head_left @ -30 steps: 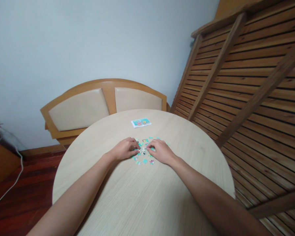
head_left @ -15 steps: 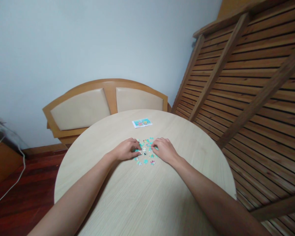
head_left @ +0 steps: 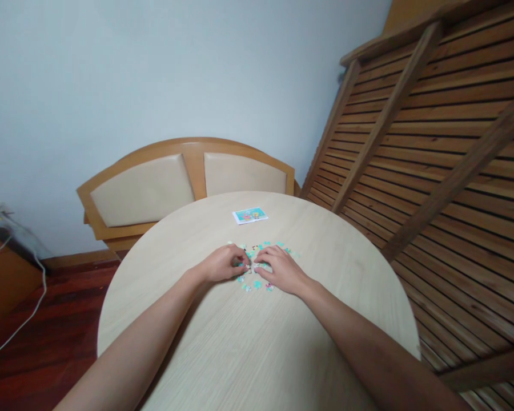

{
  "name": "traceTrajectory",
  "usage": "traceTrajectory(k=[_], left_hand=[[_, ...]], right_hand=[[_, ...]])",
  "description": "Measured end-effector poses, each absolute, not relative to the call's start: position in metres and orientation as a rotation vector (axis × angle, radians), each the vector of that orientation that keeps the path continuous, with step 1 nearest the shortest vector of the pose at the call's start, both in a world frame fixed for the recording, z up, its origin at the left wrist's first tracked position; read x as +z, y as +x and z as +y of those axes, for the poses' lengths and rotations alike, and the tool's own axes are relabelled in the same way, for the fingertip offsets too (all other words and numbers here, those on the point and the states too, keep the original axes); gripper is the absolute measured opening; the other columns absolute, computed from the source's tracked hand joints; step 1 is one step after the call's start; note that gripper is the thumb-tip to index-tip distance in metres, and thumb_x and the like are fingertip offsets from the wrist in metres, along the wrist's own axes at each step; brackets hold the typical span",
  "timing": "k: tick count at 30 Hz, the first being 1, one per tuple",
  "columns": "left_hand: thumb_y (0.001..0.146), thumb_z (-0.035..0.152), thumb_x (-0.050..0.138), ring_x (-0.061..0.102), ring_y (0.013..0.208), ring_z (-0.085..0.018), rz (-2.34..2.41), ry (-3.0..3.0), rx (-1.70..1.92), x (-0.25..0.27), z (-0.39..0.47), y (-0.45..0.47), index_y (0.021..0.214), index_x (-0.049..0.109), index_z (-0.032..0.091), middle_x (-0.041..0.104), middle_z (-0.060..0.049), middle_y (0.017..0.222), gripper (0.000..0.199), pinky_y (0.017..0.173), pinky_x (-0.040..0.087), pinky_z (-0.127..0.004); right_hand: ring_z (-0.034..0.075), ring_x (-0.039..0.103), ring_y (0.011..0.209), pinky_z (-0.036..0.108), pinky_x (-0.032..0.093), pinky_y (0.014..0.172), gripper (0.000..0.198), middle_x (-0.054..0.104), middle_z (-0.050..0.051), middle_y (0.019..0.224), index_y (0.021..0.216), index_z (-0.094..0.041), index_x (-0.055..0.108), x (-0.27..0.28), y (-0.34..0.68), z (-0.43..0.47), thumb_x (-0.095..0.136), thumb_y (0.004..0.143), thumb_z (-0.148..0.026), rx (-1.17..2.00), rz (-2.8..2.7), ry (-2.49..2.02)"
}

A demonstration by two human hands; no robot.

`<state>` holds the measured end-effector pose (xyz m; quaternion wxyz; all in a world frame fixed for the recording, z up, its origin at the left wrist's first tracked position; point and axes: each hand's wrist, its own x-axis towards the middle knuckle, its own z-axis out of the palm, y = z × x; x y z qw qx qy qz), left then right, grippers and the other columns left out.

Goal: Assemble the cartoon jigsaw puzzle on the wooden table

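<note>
Several small jigsaw puzzle pieces (head_left: 257, 284), mostly turquoise with bits of white, pink and yellow, lie spread on a round pale wooden table (head_left: 223, 354). My left hand (head_left: 229, 262) is at the left of the pieces, its thumb and fingertips pinched on a small puzzle piece. From the right, my right hand (head_left: 278, 268) reaches in, thumb and fingers closed at a puzzle piece close to the left fingertips. The two hands almost meet over the middle of the pieces. Fingers and palms hide part of the spread.
Beyond the pieces lies a turquoise picture card (head_left: 250, 215) with cartoon figures. A padded wooden headboard (head_left: 188, 171) stands behind the table, against the wall. At the right leans a large slatted wooden frame (head_left: 411, 154). A white cable (head_left: 43, 285) hangs at the left.
My right hand has moved left and inward, closing in beside my left fingertips. Turquoise pieces it covered at the far right now show. My left hand has barely shifted.
</note>
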<state>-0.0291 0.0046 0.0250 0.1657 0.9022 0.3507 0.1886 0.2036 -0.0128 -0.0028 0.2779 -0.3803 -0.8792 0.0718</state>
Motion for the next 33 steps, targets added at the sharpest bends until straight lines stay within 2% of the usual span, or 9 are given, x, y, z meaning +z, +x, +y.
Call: traceTrajectory(k=[4, 11, 20, 27, 33], left_hand=[[0.087, 0.027, 0.06, 0.062, 0.078, -0.015, 0.968, 2.51, 0.513, 0.026, 0.005, -0.031, 0.089, 0.073, 0.019, 0.072, -0.002, 0.084, 0.015, 0.075, 0.044, -0.024], [0.083, 0.019, 0.062, 0.063, 0.075, -0.014, 0.858, 2.537, 0.485, 0.034, 0.001, -0.027, 0.086, 0.073, 0.018, 0.073, -0.002, 0.085, 0.011, 0.073, 0.045, -0.022], [0.078, 0.01, 0.063, 0.061, 0.066, -0.011, 0.731, 2.507, 0.327, 0.034, 0.0, -0.025, 0.076, 0.072, 0.016, 0.072, -0.001, 0.075, 0.011, 0.065, 0.044, -0.019], [0.083, 0.021, 0.066, 0.065, 0.075, -0.014, 0.772, 2.483, 0.291, 0.033, 0.002, -0.028, 0.094, 0.075, 0.018, 0.075, -0.002, 0.088, 0.014, 0.07, 0.046, -0.022], [0.083, 0.015, 0.064, 0.066, 0.094, -0.019, 0.821, 2.668, 0.356, 0.033, 0.006, -0.032, 0.103, 0.073, 0.022, 0.073, -0.004, 0.103, 0.023, 0.085, 0.047, -0.026]], right_hand=[[0.021, 0.057, 0.105, 0.037, 0.041, 0.096, 0.016, 0.069, 0.005, 0.105, 0.098, -0.023, 0.072, -0.001, 0.205, -0.012, 0.06, 0.095, -0.033, 0.173, -2.354, -1.011], [0.02, 0.06, 0.098, 0.034, 0.041, 0.088, 0.021, 0.071, 0.006, 0.095, 0.092, -0.021, 0.072, 0.005, 0.204, -0.011, 0.054, 0.098, -0.03, 0.17, -2.332, -1.055], [0.02, 0.063, 0.103, 0.035, 0.044, 0.092, 0.017, 0.074, 0.005, 0.104, 0.107, -0.023, 0.07, 0.003, 0.209, -0.004, 0.059, 0.095, -0.022, 0.242, -2.275, -1.135], [0.021, 0.063, 0.103, 0.037, 0.046, 0.093, 0.017, 0.074, 0.006, 0.104, 0.106, -0.023, 0.072, 0.0, 0.207, 0.0, 0.058, 0.095, -0.022, 0.246, -2.275, -1.107], [0.021, 0.063, 0.104, 0.036, 0.046, 0.093, 0.019, 0.074, 0.007, 0.104, 0.108, -0.022, 0.072, -0.002, 0.206, 0.003, 0.058, 0.095, -0.021, 0.261, -2.273, -1.08]])
